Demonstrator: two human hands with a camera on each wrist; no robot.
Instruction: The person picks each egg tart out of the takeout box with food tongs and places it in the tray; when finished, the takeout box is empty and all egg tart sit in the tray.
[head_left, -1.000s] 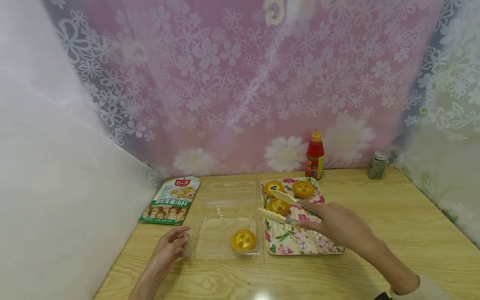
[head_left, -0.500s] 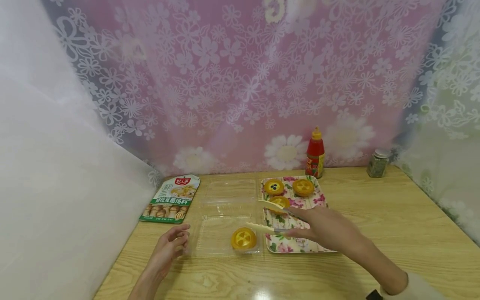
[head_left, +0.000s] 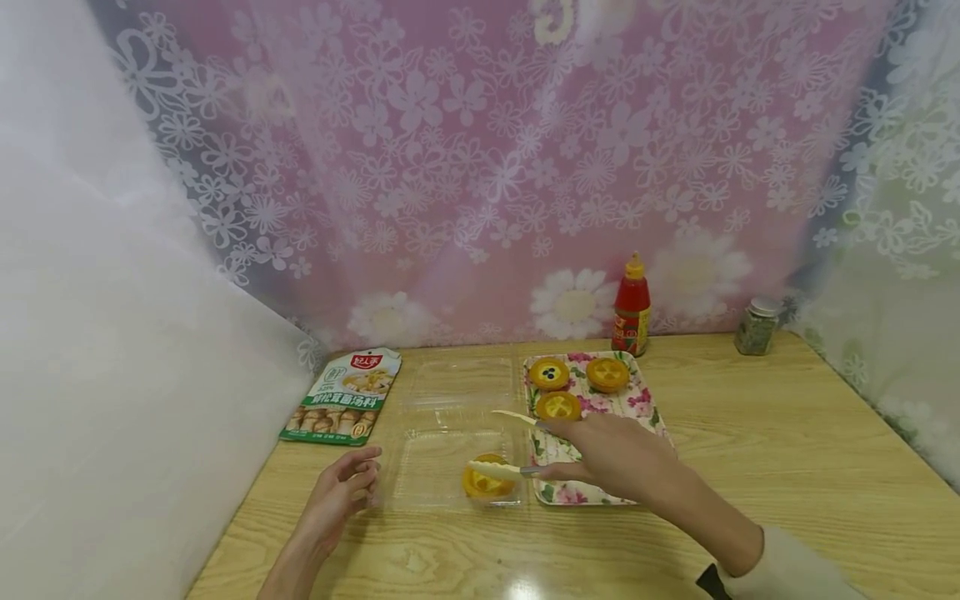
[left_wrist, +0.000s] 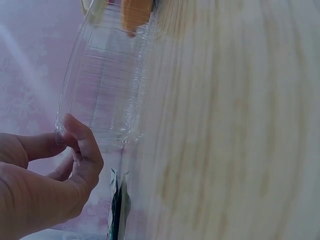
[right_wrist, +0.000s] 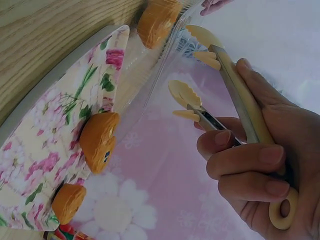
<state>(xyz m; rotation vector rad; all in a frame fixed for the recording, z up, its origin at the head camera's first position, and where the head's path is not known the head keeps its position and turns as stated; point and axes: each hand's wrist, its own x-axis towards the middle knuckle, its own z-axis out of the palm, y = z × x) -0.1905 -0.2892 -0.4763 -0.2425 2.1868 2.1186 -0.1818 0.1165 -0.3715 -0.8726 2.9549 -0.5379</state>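
Note:
My right hand (head_left: 626,454) grips cream-tipped metal tongs (right_wrist: 239,95), their arms spread with nothing between the tips. In the head view the lower tip overlaps an egg tart (head_left: 487,490) with a yellow patterned top. This tart sits in the front right corner of a clear plastic clamshell box (head_left: 427,475), lid laid back. At the box's left side, my left hand (left_wrist: 60,175) pinches its rim between thumb and finger. A floral tray (head_left: 570,493) right of the box bears a tart with dark berries (head_left: 549,373) and two yellow-topped tarts (head_left: 607,375).
A green and white mushroom soup pouch (head_left: 341,398) lies left of the box. Behind the tray stands a red sauce bottle (head_left: 632,312) with a yellow cap. A small glass jar (head_left: 756,329) is at the back right. A floral curtain (head_left: 480,183) closes off the table's back.
My right hand has carried the spread tongs leftward and toward me, from over the tray's tarts to over the clear box and its tart. The left hand stays at the box's edge.

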